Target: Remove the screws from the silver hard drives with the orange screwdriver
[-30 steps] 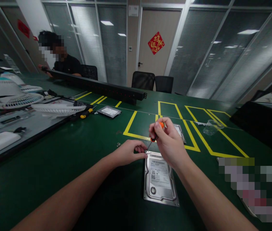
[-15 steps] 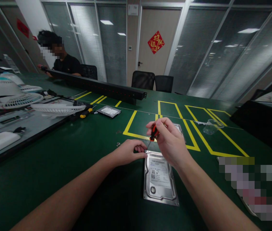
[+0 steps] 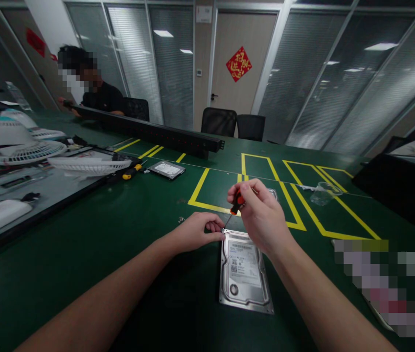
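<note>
- At the centre of the frame, the right hand (image 3: 264,217) is pinching the screwdriver (image 3: 234,208) by its handle; the tip is pointing down at the top-left corner of the drive (image 3: 243,274).
- The left hand (image 3: 195,231) is curling just left of that corner, its thumb resting at the drive's edge; whether its fingertips are pinching anything, I cannot tell.
- The drive is lying label up on the tabletop (image 3: 137,220), lower centre of the frame.
- Since a moment ago, the right fingers have been shifting around the handle while the drive and left hand have been staying put; that is probably turning the screwdriver, with work continuing at this one corner.
- Small bits (image 3: 181,220) are lying left of centre.
</note>
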A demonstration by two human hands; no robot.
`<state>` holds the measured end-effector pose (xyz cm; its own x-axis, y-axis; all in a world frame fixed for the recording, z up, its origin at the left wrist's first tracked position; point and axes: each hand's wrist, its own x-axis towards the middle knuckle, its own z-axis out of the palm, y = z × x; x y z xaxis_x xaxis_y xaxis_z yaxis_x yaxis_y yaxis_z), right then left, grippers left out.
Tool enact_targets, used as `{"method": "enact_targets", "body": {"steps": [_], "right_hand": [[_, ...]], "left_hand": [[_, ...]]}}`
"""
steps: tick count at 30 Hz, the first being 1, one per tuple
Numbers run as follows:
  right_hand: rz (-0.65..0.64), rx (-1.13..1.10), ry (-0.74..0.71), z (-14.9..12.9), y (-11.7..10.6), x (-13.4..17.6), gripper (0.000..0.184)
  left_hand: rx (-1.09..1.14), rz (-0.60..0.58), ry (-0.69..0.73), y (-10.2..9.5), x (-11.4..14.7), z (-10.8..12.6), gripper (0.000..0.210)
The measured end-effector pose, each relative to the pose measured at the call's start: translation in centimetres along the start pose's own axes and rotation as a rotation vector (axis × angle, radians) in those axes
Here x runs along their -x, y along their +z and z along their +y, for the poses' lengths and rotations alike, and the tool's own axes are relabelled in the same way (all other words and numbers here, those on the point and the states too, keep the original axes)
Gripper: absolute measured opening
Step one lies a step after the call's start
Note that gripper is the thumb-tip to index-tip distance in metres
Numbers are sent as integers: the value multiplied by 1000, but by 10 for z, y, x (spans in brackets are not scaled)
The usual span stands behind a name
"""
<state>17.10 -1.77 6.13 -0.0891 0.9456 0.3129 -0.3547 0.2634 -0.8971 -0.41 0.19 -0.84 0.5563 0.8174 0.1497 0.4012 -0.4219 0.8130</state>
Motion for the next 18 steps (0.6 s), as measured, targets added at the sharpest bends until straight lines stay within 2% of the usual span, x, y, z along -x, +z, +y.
{"method": "enact_targets", "body": {"steps": [8,14,18], "right_hand": [[-67,26,-21,1,0,0,14],[-97,-67,-12,-4,2,0,28],[-72,-9,10,-1,0,1,12]], "left_hand": [[-2,-4,6,-1,-1,-1,27],[4,-8,-3,0,-1,1,27],[-3,-10,-6,-1,-1,3,27]]}}
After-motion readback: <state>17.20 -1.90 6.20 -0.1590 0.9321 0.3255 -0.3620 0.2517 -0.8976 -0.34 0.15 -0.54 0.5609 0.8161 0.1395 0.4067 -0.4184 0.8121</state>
